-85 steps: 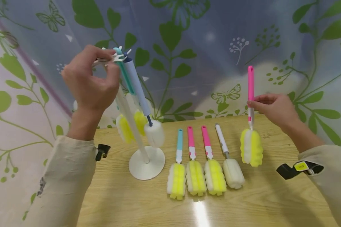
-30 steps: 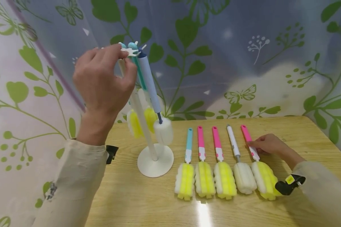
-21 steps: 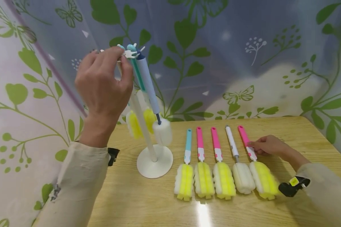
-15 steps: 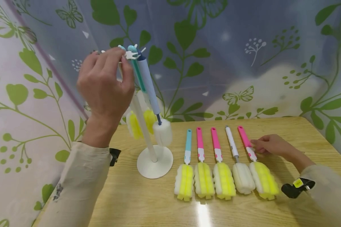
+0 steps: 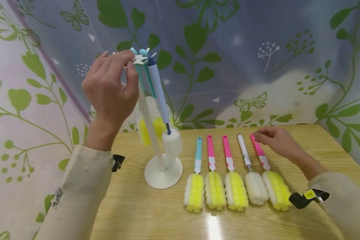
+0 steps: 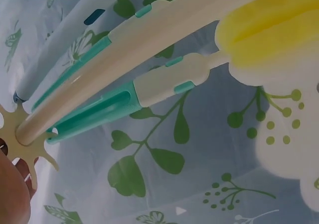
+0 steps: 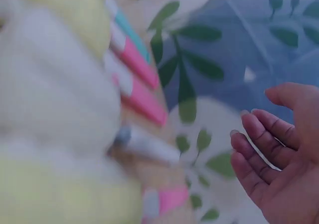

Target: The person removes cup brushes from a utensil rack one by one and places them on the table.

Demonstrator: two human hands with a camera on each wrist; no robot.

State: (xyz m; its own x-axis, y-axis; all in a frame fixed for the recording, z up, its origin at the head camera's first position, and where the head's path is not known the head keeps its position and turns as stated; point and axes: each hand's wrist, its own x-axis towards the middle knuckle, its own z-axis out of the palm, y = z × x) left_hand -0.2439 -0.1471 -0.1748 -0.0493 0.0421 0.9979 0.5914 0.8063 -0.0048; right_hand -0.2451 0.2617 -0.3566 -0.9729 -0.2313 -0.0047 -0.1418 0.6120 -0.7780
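Observation:
My left hand (image 5: 112, 88) pinches the star-shaped hook top (image 5: 140, 60) of a white stand. From its hooks hang a pale blue-handled bottle brush (image 5: 158, 91) with a white sponge head and teal-handled brushes (image 6: 94, 112) with yellow-and-white heads, partly behind the pole. My right hand (image 5: 277, 141), fingers loosely bent and holding nothing, is over the handle of the rightmost pink bottle brush (image 5: 259, 151), which lies on the table. The right wrist view shows the right palm (image 7: 284, 169) free of anything.
Left of that brush lie a white-handled brush (image 5: 244, 150), two pink-handled brushes (image 5: 227, 148) and a blue-handled brush (image 5: 198, 150), side by side on the wooden table (image 5: 156, 213). The stand's round base (image 5: 156, 176) is to their left. A leaf-patterned curtain (image 5: 198, 66) hangs behind.
The right hand has lowered the pink bottle brush to the row's right end, let go and lifted off its handle. The left hand has stayed at the stand's top.

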